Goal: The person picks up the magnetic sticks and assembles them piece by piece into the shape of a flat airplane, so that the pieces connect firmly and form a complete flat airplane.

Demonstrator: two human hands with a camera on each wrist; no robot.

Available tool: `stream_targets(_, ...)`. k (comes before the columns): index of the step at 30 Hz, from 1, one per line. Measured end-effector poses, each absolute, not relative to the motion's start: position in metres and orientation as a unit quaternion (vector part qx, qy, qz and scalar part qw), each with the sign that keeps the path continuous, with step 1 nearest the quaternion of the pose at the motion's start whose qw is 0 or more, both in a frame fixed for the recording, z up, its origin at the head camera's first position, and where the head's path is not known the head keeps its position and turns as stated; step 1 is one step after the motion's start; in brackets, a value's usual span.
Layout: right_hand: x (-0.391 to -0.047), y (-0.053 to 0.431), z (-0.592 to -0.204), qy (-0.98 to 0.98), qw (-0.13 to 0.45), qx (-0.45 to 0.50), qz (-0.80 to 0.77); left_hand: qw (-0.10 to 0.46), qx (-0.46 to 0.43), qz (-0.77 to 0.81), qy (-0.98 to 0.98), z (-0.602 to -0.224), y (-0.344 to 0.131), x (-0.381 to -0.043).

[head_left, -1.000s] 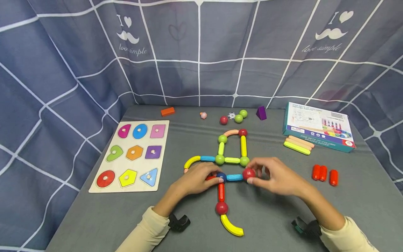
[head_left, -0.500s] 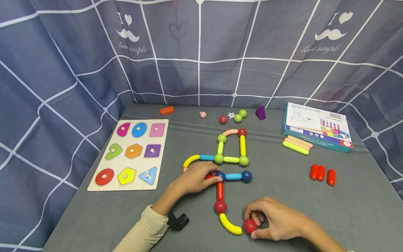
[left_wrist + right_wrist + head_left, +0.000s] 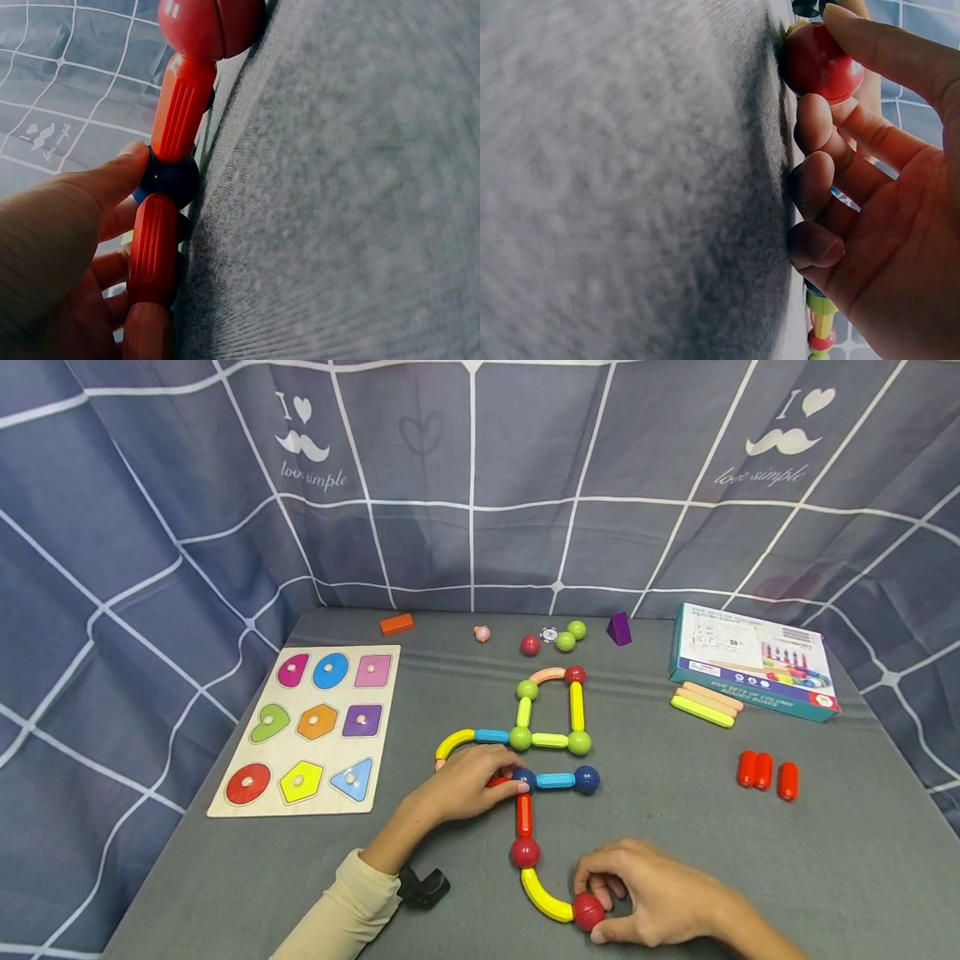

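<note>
My right hand (image 3: 652, 893) pinches a red ball (image 3: 588, 912) between thumb and fingers. The ball touches the free end of a yellow curved stick (image 3: 545, 900), whose other end meets another red ball (image 3: 525, 852). A red stick (image 3: 524, 816) runs from there up to a dark blue ball (image 3: 171, 180), which my left hand (image 3: 468, 785) holds with thumb and fingers. A second red stick (image 3: 155, 247) joins that ball, partly under the left hand in the head view. To its right, a light blue stick (image 3: 556, 781) leads to another dark blue ball (image 3: 587, 779).
Farther back lies a joined figure of sticks and green balls (image 3: 579, 742). A shape puzzle board (image 3: 215, 806) is at left. Loose red sticks (image 3: 762, 771), several flat-lying sticks (image 3: 702, 711) and a box (image 3: 757, 652) lie at right. Small balls (image 3: 566, 642) and blocks line the back.
The right hand has carried the red ball from beside the light blue stick's end toward me, onto the yellow stick's end. A dark blue ball now shows where it was. The left hand stays put.
</note>
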State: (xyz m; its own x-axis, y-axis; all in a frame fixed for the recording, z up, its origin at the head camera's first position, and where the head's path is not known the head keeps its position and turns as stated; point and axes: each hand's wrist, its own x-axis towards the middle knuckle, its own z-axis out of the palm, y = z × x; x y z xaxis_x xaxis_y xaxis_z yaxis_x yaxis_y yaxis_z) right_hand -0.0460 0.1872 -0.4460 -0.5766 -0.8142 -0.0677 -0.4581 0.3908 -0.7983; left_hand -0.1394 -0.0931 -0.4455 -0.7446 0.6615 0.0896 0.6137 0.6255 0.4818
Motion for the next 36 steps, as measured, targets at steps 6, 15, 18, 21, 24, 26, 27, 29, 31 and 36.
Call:
stream_targets(6,-0.048,0.186,-0.446,0.791,0.232,-0.405,-0.396,0.045,0.355,0.25,0.9,-0.446,-0.093,-0.139)
stream_targets(15,-0.087,0.197,-0.432,0.875,0.081,-0.306,-0.367,0.051,0.353,0.257,0.898,-0.445,-0.096,-0.139)
stream_targets(18,-0.1,0.2,-0.432,0.907,0.015,-0.268,-0.324,0.04,0.355,0.279,0.891,-0.443,-0.101,-0.144)
stream_targets(21,-0.107,0.201,-0.436,0.921,-0.015,-0.256,-0.293,-0.001,0.334,0.292,0.896,-0.439,-0.111,-0.151)
stream_targets(24,-0.111,0.199,-0.44,0.927,-0.008,-0.251,-0.279,-0.052,0.267,0.281,0.92,-0.434,-0.126,-0.158)
stream_targets(26,-0.111,0.198,-0.442,0.929,-0.002,-0.247,-0.276,-0.066,0.205,0.265,0.94,-0.432,-0.137,-0.161)
stream_targets(27,-0.111,0.198,-0.443,0.929,0.001,-0.247,-0.276,-0.065,0.177,0.256,0.948,-0.431,-0.142,-0.162)
stream_targets(29,-0.111,0.197,-0.443,0.929,0.003,-0.248,-0.275,-0.046,0.131,0.244,0.96,-0.431,-0.15,-0.164)
stream_targets(31,-0.11,0.196,-0.443,0.929,0.006,-0.248,-0.275,-0.018,0.103,0.242,0.965,-0.431,-0.155,-0.165)
stream_targets(36,-0.106,0.194,-0.442,0.927,0.016,-0.251,-0.28,0.013,0.093,0.261,0.961,-0.432,-0.157,-0.165)
